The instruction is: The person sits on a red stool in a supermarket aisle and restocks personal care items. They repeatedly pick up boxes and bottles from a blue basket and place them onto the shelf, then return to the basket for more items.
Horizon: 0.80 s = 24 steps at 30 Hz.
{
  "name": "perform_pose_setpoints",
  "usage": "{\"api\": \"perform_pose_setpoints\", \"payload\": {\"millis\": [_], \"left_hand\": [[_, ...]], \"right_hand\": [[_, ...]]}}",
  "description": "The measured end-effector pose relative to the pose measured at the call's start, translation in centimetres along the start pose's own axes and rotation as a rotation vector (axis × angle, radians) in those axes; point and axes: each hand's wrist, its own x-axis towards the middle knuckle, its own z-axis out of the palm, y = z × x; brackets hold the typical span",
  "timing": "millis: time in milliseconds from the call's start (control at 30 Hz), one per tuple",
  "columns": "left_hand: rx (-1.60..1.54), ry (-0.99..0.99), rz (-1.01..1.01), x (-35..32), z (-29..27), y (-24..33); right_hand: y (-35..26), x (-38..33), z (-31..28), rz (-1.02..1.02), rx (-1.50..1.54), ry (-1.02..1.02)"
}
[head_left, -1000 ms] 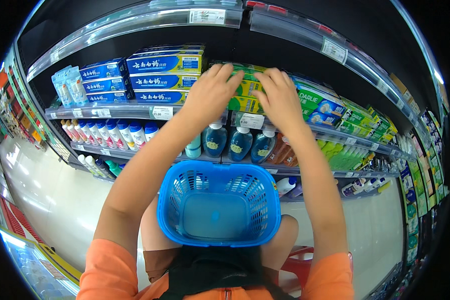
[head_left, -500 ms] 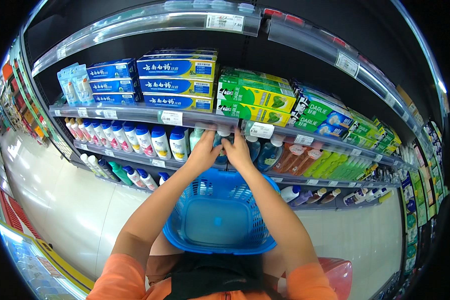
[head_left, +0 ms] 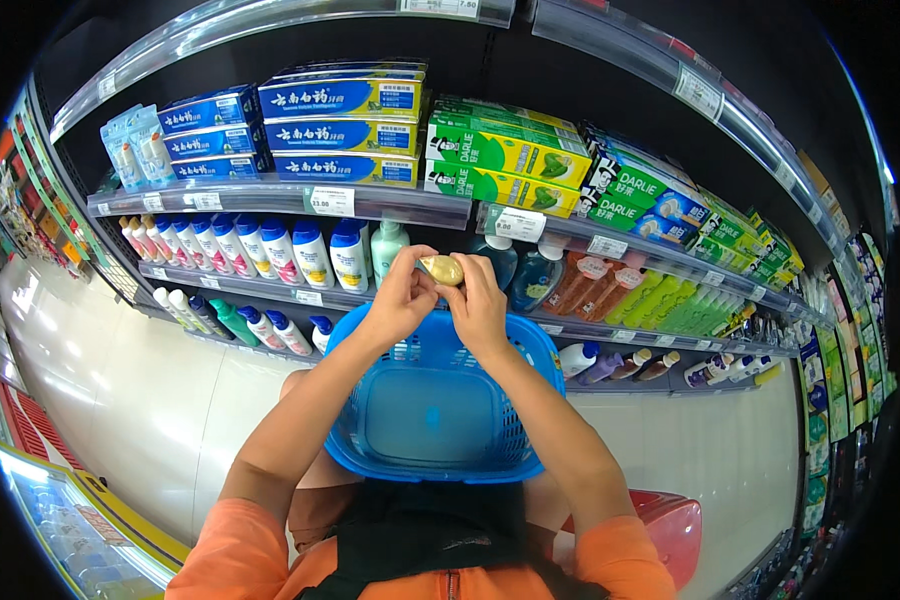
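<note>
A person's left hand (head_left: pixel 406 300) and right hand (head_left: pixel 481 308) are close together, the fingers of both closed around a small, rounded, gold-coloured object (head_left: pixel 443 269), held above the back rim of a blue plastic basket (head_left: pixel 430 415) at the person's lap. Behind it, shop shelves (head_left: pixel 390 206) carry toothpaste boxes (head_left: pixel 510 165), with shampoo bottles (head_left: pixel 310 258) one level lower, left of the hands.

Left forearm (head_left: pixel 315 395) and right forearm (head_left: pixel 548 410) extended forward, converging; left hand (head_left: pixel 404 296) curled, pinching at fingertips; right hand (head_left: pixel 479 308) just beside it, bent, pinching too.
</note>
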Motion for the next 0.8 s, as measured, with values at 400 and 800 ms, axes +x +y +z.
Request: {"api": "perform_pose_setpoints", "payload": {"millis": [400,800], "left_hand": [[0.036,0.159,-0.313,-4.2,0.1,0.4],[0.333,0.130,-0.612,-6.5,-3.2,-13.6]], "right_hand": [[-1.9,-5.5,-0.6,0.394,0.214,-0.339],[4.8,-13.9,8.2,0.403,0.021,-0.465]]}}
